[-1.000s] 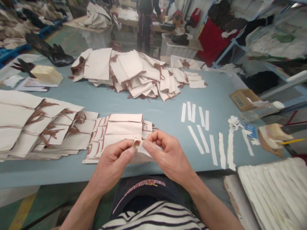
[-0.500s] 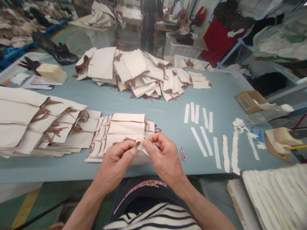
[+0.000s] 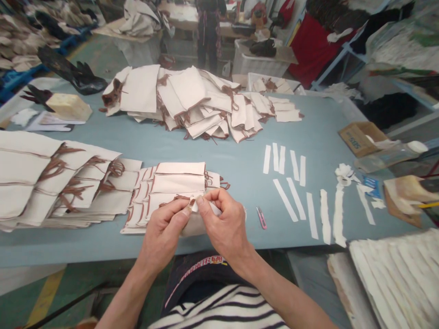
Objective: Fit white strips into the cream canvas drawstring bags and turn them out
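Observation:
My left hand (image 3: 165, 225) and my right hand (image 3: 224, 221) meet at the front of the table, both closed in a pinch. Between their fingertips is the edge of a cream fabric pouch (image 3: 195, 227) with a bit of brown trim; my fingers cover most of the pinched part. Just behind lies a neat stack of brown-edged cream pouches (image 3: 178, 183), overlapping in rows. A pair of pink thread snips (image 3: 261, 218) rests on the table to the right of my right hand.
Larger cream pouches with brown cords (image 3: 20, 176) overlap at left. A loose heap of pouches (image 3: 181, 91) lies at the back. Several white strips (image 3: 285, 200) are spread at right, near a cardboard box (image 3: 358, 138). A yellowish block (image 3: 70, 106) sits at back left; a person (image 3: 207, 36) stands beyond.
Both hands have shifted slightly left in view, still pinching the pouch edge. The right fingertips have moved a little closer to the left ones. The camera view has also shifted slightly.

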The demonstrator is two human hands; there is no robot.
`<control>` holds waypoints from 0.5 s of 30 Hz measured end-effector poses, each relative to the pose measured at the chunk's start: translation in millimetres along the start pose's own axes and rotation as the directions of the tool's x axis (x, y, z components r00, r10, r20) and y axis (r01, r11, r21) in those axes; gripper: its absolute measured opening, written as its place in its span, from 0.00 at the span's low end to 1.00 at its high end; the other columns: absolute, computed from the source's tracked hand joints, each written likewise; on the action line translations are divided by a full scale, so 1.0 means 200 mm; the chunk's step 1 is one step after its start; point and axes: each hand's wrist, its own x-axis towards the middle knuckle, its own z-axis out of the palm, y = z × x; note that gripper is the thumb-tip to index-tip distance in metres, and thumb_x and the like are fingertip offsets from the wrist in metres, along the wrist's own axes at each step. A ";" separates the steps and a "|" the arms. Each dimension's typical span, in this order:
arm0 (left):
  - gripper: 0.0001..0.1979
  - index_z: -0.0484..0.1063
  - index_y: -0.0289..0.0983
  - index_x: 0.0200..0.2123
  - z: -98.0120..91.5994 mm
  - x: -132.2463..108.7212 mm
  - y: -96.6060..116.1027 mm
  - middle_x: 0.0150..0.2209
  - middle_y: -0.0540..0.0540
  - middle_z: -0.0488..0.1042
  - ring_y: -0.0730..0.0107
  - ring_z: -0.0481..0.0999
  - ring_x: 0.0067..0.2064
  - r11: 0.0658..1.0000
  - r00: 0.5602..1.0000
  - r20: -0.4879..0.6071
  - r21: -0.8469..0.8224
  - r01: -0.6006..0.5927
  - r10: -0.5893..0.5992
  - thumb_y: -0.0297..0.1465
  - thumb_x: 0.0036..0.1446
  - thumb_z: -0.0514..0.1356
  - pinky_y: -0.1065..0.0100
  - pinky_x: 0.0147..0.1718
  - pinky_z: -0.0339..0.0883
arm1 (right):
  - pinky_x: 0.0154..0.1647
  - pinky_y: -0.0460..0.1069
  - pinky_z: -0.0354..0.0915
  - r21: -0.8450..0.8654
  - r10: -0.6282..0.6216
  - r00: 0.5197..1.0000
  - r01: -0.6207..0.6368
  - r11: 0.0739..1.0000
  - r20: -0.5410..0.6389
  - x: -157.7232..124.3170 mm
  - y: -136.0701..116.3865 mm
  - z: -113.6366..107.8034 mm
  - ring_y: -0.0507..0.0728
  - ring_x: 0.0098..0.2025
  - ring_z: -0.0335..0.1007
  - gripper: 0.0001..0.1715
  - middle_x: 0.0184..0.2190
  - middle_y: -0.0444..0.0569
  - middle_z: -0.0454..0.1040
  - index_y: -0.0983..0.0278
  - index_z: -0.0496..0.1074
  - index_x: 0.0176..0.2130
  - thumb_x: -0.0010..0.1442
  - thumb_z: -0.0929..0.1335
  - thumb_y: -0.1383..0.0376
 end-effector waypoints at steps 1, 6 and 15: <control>0.14 0.83 0.36 0.39 0.01 0.00 -0.03 0.29 0.50 0.76 0.68 0.70 0.29 0.999 1.000 -0.018 -0.029 0.012 -0.012 0.35 0.67 0.58 0.70 0.28 0.63 | 0.30 0.48 0.59 -0.002 0.001 1.000 -0.001 1.000 -0.006 0.00 0.00 0.01 0.54 0.25 0.70 0.18 0.24 0.42 0.77 0.60 0.73 0.32 0.64 0.68 0.49; 0.14 0.81 0.35 0.37 0.05 0.00 -0.09 0.29 0.48 0.75 0.66 0.69 0.30 0.997 0.991 -0.129 -0.072 0.025 -0.034 0.35 0.65 0.57 0.69 0.27 0.63 | 0.32 0.49 0.61 -0.019 -0.006 1.000 0.006 1.000 -0.009 0.02 0.00 0.03 0.55 0.27 0.72 0.17 0.25 0.43 0.78 0.59 0.73 0.32 0.64 0.68 0.50; 0.11 0.77 0.36 0.32 0.06 0.01 -0.05 0.29 0.48 0.75 0.66 0.69 0.30 0.998 0.987 -0.156 -0.055 -0.030 0.021 0.35 0.61 0.59 0.69 0.28 0.63 | 0.33 0.49 0.63 0.006 -0.015 0.999 0.015 1.000 -0.030 0.00 0.01 0.04 0.56 0.28 0.73 0.17 0.26 0.44 0.79 0.59 0.73 0.33 0.65 0.68 0.51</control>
